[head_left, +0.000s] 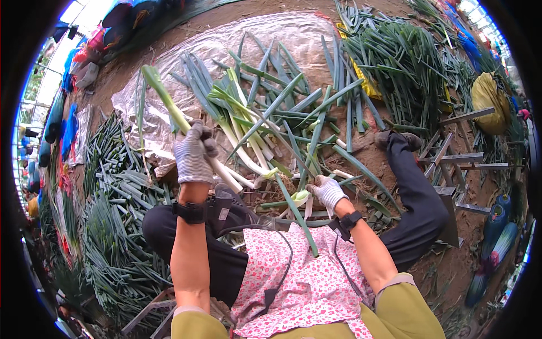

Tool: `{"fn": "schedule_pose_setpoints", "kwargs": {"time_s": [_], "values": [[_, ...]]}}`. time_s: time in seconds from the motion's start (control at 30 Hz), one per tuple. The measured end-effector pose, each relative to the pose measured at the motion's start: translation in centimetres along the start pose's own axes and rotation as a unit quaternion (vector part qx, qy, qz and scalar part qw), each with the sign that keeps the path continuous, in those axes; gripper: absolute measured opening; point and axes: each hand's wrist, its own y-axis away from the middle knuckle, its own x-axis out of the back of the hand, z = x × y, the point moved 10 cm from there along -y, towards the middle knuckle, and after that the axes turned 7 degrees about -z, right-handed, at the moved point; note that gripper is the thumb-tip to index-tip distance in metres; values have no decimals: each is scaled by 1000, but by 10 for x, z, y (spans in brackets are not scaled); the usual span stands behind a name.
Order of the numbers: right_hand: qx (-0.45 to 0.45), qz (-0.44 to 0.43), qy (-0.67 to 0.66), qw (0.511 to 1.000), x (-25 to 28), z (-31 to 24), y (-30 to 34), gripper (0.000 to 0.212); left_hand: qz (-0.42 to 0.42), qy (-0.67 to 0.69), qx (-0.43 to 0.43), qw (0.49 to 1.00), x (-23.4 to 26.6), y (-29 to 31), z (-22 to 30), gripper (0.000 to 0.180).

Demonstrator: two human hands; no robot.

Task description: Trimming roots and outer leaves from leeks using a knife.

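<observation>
My flowered apron (305,282) covers my lap nearest to me, with my 2 knees spread so the work lies between them on the ground. My left hand (193,153), in a grey knit glove, is closed tight around a long leek (169,104), holding it by the white shank with the green top slanting up and away, clear of the others. My right hand (327,191), gloved too, is pinched narrow on a loose green leaf (293,212) at the stalk's lower end, which trails down over the apron. Just ahead, more leeks (254,141) lie fanned on a plastic sheet (226,45), within easy reach. Heaps of green tops (113,226) are piled at my left and far right.
</observation>
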Motion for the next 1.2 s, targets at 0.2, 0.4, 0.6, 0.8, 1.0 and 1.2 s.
{"fn": "schedule_pose_setpoints", "kwargs": {"time_s": [0.2, 0.4, 0.6, 0.8, 1.0, 1.2], "values": [[-190, 25, -325, 926, 20, 99, -18, 29, 3, 62, -1, 998, 27, -6, 23, 17], [-152, 153, -426, 879, 69, 77, -2, 28, 40, 15, -71, 997, 61, -1, 62, 18], [-55, 148, -406, 900, 65, 38, 6, 24, 59, -5, -63, 996, 71, -3, 56, 16], [5, 201, -304, 931, 83, 31, -10, 33, -12, -30, -81, 996, 17, 4, 62, 32], [99, 336, 78, 933, 122, -79, 0, 64, -26, -82, -146, 986, 11, 8, 81, 59], [297, 248, 31, 922, 30, -186, -22, 24, -5, -25, -247, 969, 31, 47, 159, 47]]}}
